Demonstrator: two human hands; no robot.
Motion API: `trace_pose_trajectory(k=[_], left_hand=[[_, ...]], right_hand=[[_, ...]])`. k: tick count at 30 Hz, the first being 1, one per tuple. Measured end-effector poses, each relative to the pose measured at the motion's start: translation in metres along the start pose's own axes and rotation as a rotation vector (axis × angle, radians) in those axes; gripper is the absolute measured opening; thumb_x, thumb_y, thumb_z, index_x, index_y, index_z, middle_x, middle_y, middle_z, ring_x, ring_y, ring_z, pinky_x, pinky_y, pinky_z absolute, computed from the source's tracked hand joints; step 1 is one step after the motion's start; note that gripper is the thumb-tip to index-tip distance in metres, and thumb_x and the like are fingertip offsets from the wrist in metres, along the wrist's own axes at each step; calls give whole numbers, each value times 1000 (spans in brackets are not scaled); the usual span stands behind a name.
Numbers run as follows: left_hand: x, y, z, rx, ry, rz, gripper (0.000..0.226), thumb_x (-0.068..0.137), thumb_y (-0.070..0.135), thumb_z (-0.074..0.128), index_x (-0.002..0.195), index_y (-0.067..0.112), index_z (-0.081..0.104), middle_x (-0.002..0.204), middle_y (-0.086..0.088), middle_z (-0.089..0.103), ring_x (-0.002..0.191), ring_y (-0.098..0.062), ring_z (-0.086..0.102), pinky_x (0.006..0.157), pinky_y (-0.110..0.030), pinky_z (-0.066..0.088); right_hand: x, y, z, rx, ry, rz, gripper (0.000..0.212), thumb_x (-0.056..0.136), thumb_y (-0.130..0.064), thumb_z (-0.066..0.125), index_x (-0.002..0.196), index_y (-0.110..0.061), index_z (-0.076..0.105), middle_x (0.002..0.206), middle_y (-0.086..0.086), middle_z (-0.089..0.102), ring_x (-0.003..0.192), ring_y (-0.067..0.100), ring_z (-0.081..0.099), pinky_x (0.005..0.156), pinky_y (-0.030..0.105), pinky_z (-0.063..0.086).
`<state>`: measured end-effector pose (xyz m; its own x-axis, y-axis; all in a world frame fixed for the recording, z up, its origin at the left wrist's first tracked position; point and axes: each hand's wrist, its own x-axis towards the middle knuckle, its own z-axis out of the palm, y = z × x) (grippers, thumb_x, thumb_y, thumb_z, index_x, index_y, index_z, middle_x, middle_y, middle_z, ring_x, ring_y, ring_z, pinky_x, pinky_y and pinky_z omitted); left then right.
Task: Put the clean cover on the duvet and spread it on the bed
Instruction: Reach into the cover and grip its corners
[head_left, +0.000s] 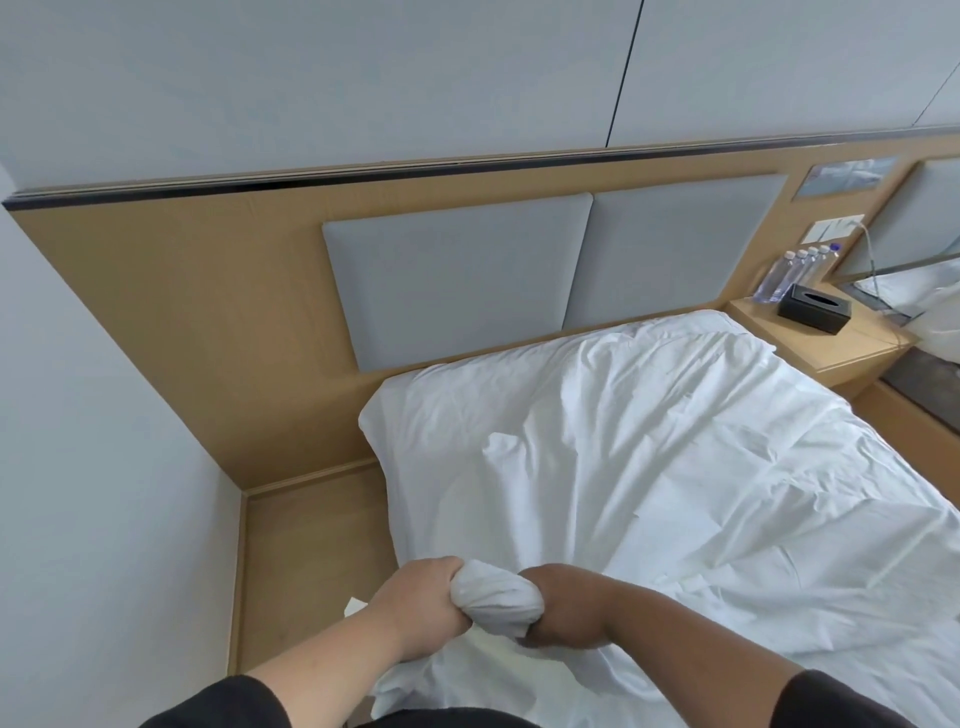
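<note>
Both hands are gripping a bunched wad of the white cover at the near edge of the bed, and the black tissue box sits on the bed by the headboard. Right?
Not quite. The head view shows the tissue box on the nightstand beside the bed, next to the bottles, not on the bed. The rest holds: the left hand and right hand both grip a bunched wad of the white cover at the near edge.

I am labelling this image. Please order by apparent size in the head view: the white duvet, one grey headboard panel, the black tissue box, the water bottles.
1. white duvet
2. left grey headboard panel
3. black tissue box and row of water bottles: they look alike in size, so I leave them unranked.
</note>
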<state>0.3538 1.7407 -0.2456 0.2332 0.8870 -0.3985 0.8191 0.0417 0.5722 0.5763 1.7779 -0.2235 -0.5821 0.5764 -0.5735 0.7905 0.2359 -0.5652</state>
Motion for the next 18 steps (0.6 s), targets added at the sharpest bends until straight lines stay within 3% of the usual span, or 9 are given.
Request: trace_pose_trajectory(k=[4,7,9,12,13,14,15,16,18], left_hand=[[-1,0,2,14,-79,9,19,73,49,56,89,39,61,83,21,65,77,-1,60,63,-17,41],[-3,6,0,14,-137,-15,21,64,60,63,76,43,56,69,27,60,63,7,55,54,-12,34],[-2,8,0,8,-149,-32,22,60,57,67,72,43,55,65,27,58,57,6,52,51,-13,33],[-3,7,-1,53,-148,-44,21,65,46,68,77,38,52,73,20,59,65,1,53,56,-18,36],[-4,7,-1,79,-154,-46,22,67,43,67,81,37,52,77,19,58,70,-2,55,60,-20,39],[-4,6,2,110,-161,-42,22,68,41,65,85,36,52,80,18,58,76,-6,57,64,-23,43],[-5,5,4,143,-166,-37,22,70,40,63,88,36,52,81,18,57,80,-11,59,68,-26,46],[-6,5,7,171,-167,-31,20,72,38,61,89,35,52,81,16,57,83,-14,60,70,-28,48],[-6,5,11,205,-167,-31,16,73,33,57,87,33,52,78,14,56,84,-17,61,69,-31,47]], right_hand=[[1,-1,-7,-155,-62,98,43,70,-44,81,100,-36,51,96,-15,62,89,14,59,70,27,44],[5,-6,1,-513,104,163,17,83,-27,60,92,-30,46,91,-4,61,83,22,58,70,33,45],[9,-9,6,-557,191,164,10,85,-18,49,82,-27,45,80,-5,55,79,23,57,69,34,45],[13,-6,5,-467,173,112,15,88,-21,52,73,-25,49,74,-6,51,78,22,55,70,32,46],[13,-3,5,-421,122,71,11,91,-27,56,81,-23,58,84,-4,60,86,21,59,81,33,50],[12,-1,6,-387,49,14,15,94,-34,59,100,-21,65,104,-1,67,102,18,61,102,32,45],[10,0,7,-358,-44,-15,31,95,-40,60,118,-20,64,122,1,66,113,16,58,112,31,34],[7,2,9,-319,-100,-16,37,94,-42,61,124,-19,62,128,3,65,112,17,58,110,30,33],[3,1,10,-223,-139,35,31,90,-41,67,110,-17,66,112,6,69,90,21,58,86,30,43]])
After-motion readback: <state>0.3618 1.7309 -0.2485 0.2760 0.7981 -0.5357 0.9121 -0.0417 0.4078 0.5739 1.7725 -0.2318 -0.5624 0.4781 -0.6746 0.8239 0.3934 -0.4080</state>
